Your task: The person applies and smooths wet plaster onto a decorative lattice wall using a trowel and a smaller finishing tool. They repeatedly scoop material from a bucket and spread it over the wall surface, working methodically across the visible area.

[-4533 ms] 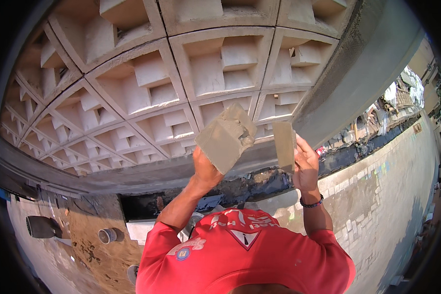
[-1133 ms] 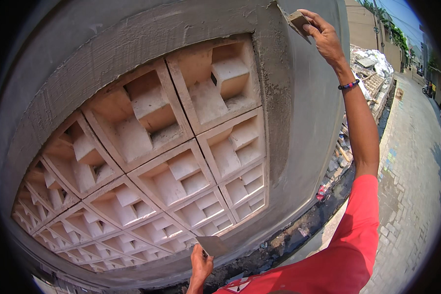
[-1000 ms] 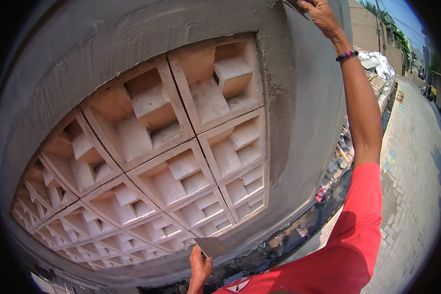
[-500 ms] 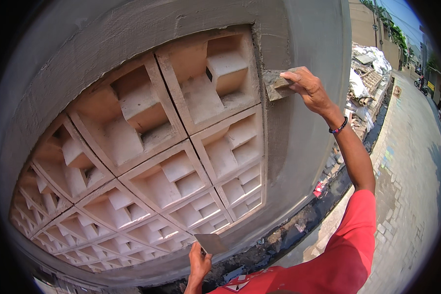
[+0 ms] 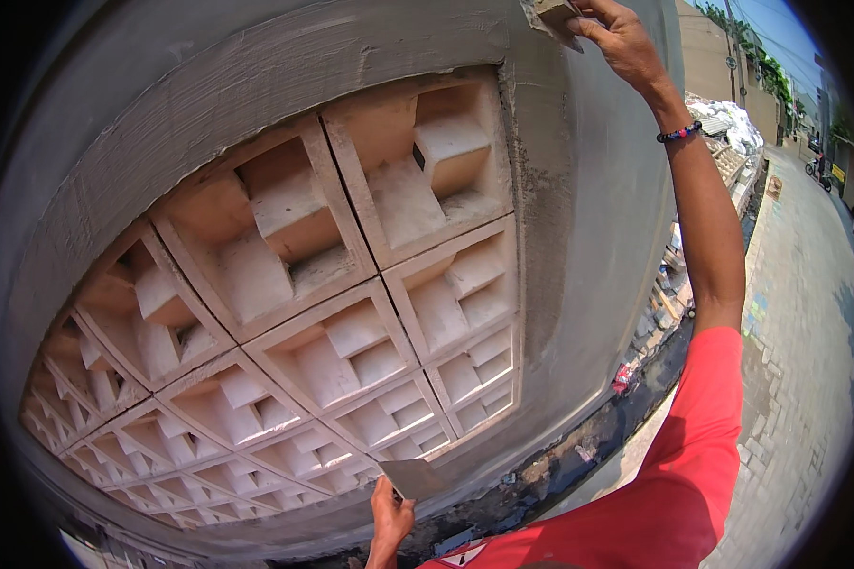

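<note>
We note the right hand [image 5: 624,43] at the top edge of the frame, right of centre. Its grip is closed on a small flat tool [image 5: 552,17], thumb on the near side. The tool sits tilted before the grey wall [image 5: 607,237], above and slightly right of the top right corner of the block panel; part of it is cut off by the frame, and we cannot tell whether it touches the wall. A beaded bracelet [image 5: 679,132] circles the right wrist.

We find the left hand [image 5: 392,517] at bottom centre, its grip clasping one edge of a flat grey board [image 5: 413,478]. The board extends rightward from the fingers, near the lower edge of the panel.

We record pale hollow blocks [image 5: 337,331] in a grid, from centre to far left. Grey plaster borders them, rough along the top, smoother at right. A red sleeve [image 5: 693,398] fills the lower right. Beyond it we see a dark ditch [image 5: 626,417], a paved lane [image 5: 797,332] and, at upper right, a small motorbike [image 5: 819,174].
</note>
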